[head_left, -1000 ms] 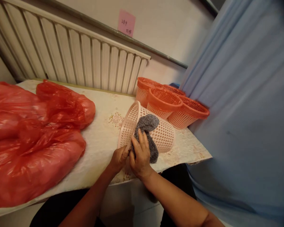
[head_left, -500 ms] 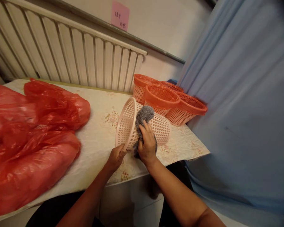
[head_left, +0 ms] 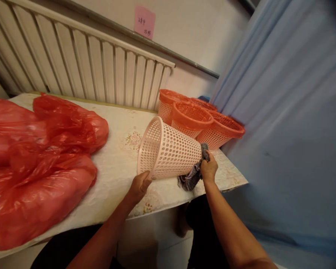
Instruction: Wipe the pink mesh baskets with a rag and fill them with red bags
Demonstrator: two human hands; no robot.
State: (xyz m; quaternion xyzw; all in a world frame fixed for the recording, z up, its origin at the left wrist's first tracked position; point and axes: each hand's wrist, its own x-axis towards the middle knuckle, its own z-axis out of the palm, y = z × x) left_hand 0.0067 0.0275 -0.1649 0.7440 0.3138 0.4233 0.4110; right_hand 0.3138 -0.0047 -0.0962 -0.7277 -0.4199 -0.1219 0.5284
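A pale pink perforated basket (head_left: 176,151) lies on its side on the table, its open mouth facing left. My left hand (head_left: 140,185) grips the lower edge of its rim, thumb on the outside. At the basket's base, on the right, my right hand (head_left: 209,167) is closed on a dark grey cloth (head_left: 190,179). Part of the cloth presses against the base and part hangs below it onto the tablecloth.
Several baskets lined with red bags (head_left: 192,116) stand behind the pink one. Large red plastic bags (head_left: 42,168) cover the left of the table (head_left: 117,149). A radiator (head_left: 100,71) runs behind; a blue curtain (head_left: 285,130) hangs at the right.
My right hand has moved right with the cloth, from the basket's side near the rim to its base. My left hand still holds the rim.
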